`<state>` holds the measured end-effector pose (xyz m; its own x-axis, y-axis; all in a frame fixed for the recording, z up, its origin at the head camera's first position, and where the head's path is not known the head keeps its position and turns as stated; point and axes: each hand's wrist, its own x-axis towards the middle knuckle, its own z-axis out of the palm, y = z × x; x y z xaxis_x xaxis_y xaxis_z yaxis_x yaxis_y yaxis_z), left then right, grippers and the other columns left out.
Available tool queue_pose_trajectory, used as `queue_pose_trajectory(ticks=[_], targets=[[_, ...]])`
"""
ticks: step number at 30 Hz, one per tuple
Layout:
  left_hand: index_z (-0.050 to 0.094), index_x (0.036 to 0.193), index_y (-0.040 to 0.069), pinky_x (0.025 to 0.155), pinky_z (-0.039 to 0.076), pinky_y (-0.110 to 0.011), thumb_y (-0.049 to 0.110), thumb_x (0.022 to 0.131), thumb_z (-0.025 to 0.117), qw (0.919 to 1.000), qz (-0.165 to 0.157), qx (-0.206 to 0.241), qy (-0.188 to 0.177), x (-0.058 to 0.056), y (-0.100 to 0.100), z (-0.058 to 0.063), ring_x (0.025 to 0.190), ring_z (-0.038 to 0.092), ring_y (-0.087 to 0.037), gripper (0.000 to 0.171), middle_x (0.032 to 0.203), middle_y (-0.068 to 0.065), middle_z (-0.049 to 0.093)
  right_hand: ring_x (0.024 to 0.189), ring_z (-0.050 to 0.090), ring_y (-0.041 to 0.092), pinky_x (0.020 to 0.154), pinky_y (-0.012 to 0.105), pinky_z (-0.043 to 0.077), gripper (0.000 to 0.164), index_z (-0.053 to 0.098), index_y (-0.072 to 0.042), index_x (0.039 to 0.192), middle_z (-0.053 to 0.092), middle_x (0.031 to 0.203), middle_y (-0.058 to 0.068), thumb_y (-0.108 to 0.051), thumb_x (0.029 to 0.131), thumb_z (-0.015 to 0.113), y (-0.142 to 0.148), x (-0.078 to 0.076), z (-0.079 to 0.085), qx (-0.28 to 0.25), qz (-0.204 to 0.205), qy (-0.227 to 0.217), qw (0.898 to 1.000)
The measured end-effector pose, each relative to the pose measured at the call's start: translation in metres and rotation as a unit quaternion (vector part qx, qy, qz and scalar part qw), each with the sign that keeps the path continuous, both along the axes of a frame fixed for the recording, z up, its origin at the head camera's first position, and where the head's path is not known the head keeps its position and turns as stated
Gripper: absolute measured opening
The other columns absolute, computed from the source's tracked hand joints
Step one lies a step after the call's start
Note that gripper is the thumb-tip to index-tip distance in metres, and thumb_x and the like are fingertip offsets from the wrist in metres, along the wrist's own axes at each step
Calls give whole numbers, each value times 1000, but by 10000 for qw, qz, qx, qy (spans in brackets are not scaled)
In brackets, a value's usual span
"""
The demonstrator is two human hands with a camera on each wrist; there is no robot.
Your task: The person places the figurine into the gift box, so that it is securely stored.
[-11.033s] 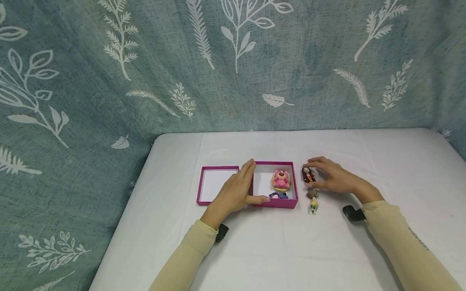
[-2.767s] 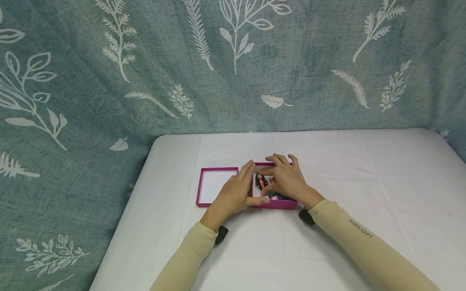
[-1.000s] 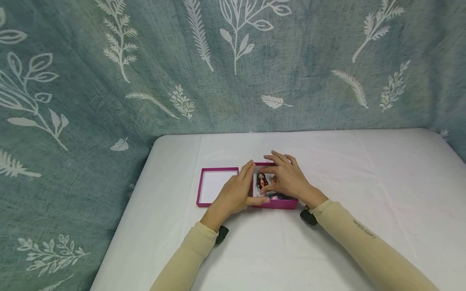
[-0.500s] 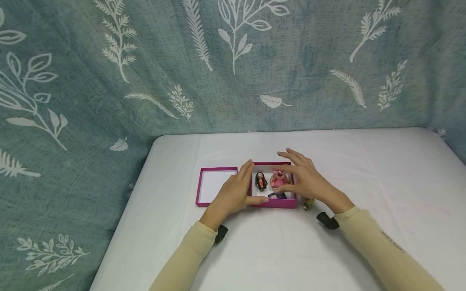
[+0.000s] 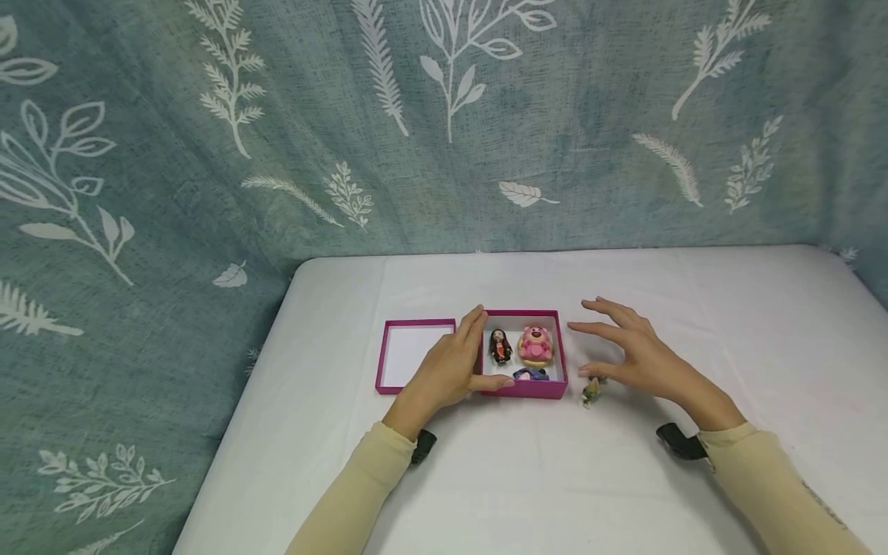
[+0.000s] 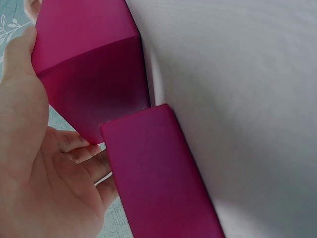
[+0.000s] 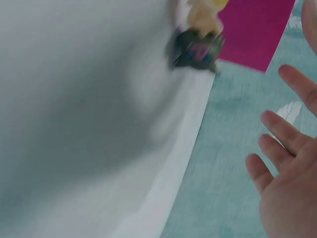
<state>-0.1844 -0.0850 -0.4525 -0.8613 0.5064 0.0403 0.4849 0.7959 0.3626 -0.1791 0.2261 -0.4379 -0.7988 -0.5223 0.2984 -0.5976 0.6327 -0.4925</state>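
My left hand (image 5: 447,362) grips the left end of a magenta box (image 5: 527,389), thumb on its front wall and fingers at the far left corner; the left wrist view shows the box wall (image 6: 94,84) between them. Inside the box lie a dark-haired doll figurine (image 5: 499,347), a pink bear figure (image 5: 536,344) and a blue figure (image 5: 531,375) partly hidden by the front wall. To the right, my right hand (image 5: 645,358) hovers with fingers spread, holding nothing. Below its thumb lies a small figurine in green (image 5: 591,393), partly covered; the right wrist view shows a blurred grey-headed figurine (image 7: 198,47).
A magenta lid (image 5: 380,358) with a white inside lies left of the box, partly behind my left hand. White cloth (image 5: 527,478) covers the table. A teal leaf-patterned curtain (image 5: 444,193) hangs behind and to the left.
My right hand has let go of the dark-haired figurine, now inside the box, and moved right, out over the small green figurine. The left hand has stayed on the box.
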Motion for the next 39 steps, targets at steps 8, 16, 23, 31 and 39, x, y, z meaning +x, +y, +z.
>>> queue_pose_trajectory(ticks=[8,16,23,31,39], targets=[[15,157,4,106,45,-42,68,81,64,10000,4,44,25,-1,1,-1,122,56,-34,111,164,-8,15,131,36,50,96,64,26,74,54,-11,139,37,147,25,-33,75,84,22,9,-16,411,85,-564,9975],[14,157,4,106,45,-42,68,81,65,10000,10,53,7,0,1,0,122,56,-34,111,164,-7,14,131,39,46,98,66,29,58,67,-11,125,49,140,24,-34,74,84,27,13,-22,582,36,-856,9946],[15,157,3,106,45,-41,69,81,64,10000,6,19,69,0,1,0,121,56,-33,111,164,-8,15,128,43,45,97,68,33,53,67,-12,124,50,139,23,-34,78,82,28,12,-23,641,113,-980,9931],[14,157,5,108,44,-41,69,80,64,10000,38,-9,24,-1,1,-2,121,56,-33,112,164,-7,14,127,45,44,96,68,37,41,70,-18,121,52,137,21,-24,81,80,31,5,-23,566,321,-884,9940],[13,157,5,108,44,-41,69,81,63,10000,26,-46,30,0,1,-2,124,54,-32,112,165,-7,13,127,43,45,96,69,33,30,75,-19,109,56,133,22,-16,79,81,29,-1,-24,517,309,-637,9962]])
